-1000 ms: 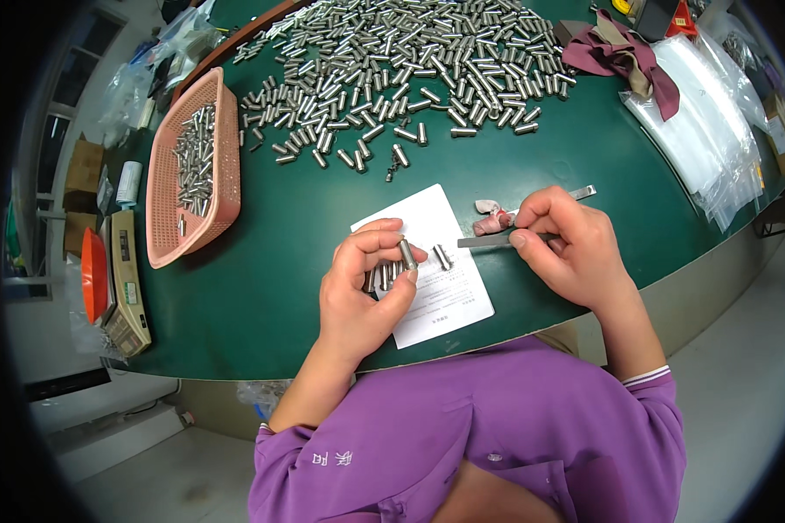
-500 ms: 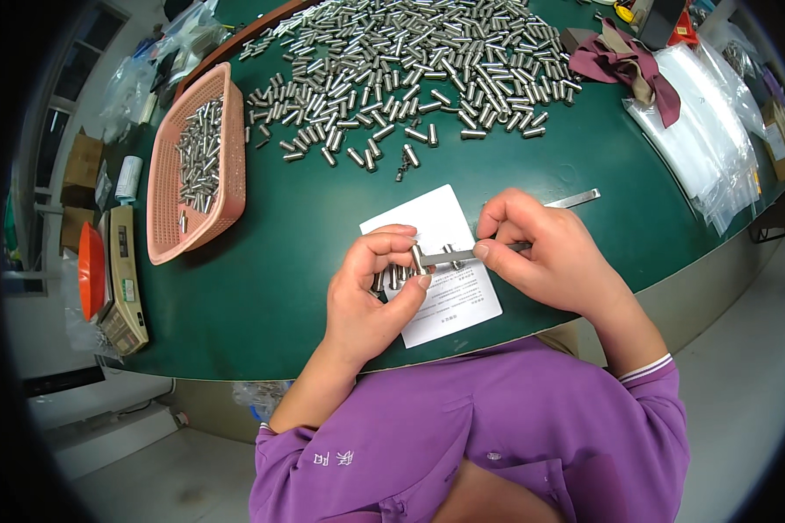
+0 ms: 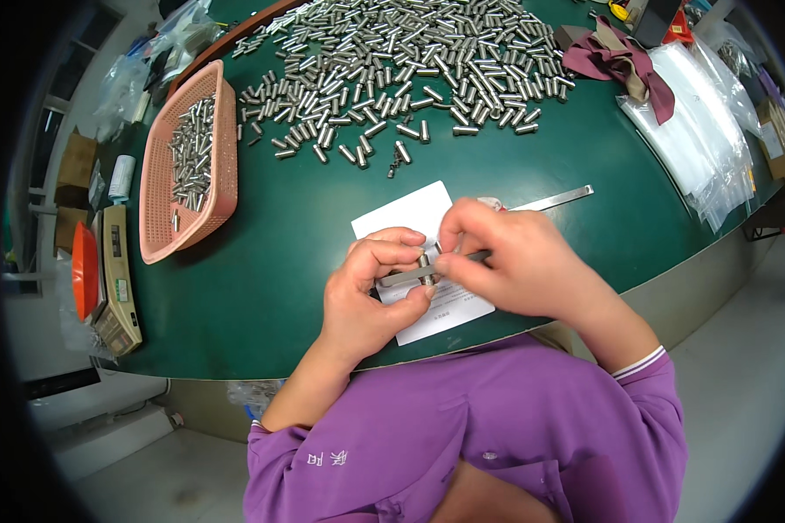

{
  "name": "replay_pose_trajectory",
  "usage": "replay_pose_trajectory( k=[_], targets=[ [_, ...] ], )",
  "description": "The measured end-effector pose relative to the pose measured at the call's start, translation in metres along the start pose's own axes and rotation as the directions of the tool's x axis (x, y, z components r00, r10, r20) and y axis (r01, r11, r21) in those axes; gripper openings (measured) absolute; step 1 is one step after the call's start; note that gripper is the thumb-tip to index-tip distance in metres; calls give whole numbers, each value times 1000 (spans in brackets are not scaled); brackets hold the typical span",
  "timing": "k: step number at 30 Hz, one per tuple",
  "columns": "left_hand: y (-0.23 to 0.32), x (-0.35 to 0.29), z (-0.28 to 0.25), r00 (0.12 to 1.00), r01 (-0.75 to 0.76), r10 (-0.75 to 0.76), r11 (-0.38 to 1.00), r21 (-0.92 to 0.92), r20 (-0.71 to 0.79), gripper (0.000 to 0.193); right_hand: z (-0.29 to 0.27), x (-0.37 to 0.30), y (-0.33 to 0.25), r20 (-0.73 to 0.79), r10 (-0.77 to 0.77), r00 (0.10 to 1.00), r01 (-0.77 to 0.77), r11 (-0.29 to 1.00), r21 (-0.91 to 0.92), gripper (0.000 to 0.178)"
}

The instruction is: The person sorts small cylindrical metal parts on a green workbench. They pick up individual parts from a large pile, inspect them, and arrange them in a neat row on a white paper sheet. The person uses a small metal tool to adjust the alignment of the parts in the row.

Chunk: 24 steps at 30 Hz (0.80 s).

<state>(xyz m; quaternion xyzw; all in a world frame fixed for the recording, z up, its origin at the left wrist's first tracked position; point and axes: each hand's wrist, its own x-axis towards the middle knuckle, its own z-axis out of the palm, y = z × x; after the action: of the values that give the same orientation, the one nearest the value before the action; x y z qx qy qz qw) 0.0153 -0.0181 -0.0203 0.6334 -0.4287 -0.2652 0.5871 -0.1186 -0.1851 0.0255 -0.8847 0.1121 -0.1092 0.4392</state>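
Note:
My left hand (image 3: 353, 292) pinches a short steel pin (image 3: 425, 262) upright between thumb and fingers, above a white printed sheet (image 3: 407, 207). In my right hand (image 3: 516, 257) is a flat grey metal strip, perhaps a file (image 3: 401, 277). Its blade lies across the pin, crossing it on the side towards me, and its end reaches under my left palm. My right fingers hide the strip's other part. The sheet lies on the green table (image 3: 279, 253), partly covered by both hands.
A large pile of steel pins (image 3: 410, 61) spreads across the far table. More fill a pink basket (image 3: 153, 205) at the left, beside a scale (image 3: 118, 279). A steel strip (image 3: 554, 199) lies right of my hands; plastic bags (image 3: 693, 131) and a maroon cloth (image 3: 624, 65) lie farther right.
My right hand has moved left towards my left hand, pushing the strip farther across the pin. My left hand keeps its pinch on the pin.

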Motion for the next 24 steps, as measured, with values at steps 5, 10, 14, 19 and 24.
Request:
replay_pose_trajectory(
  k=[5,10,14,19,24],
  targets=[
    [-7,-4,-7,999,-52,52,998,-20,16,38,-8,-4,6,22,63,998,-62,998,-26,19],
    [6,4,-5,1000,1,5,979,-203,26,37,-25,-20,32,-116,75,990,-69,996,48,17],
    [2,3,-4,999,14,-8,993,-117,48,36,-14,-9,6,-19,110,994,-108,993,53,16],
    [2,1,-2,999,-2,11,983,-181,49,37,4,3,-1,-42,-25,999,25,1000,4,18],
    [3,2,-3,998,20,-5,972,-233,63,37,-12,-5,10,-37,62,997,-60,997,53,19]
  ],
)
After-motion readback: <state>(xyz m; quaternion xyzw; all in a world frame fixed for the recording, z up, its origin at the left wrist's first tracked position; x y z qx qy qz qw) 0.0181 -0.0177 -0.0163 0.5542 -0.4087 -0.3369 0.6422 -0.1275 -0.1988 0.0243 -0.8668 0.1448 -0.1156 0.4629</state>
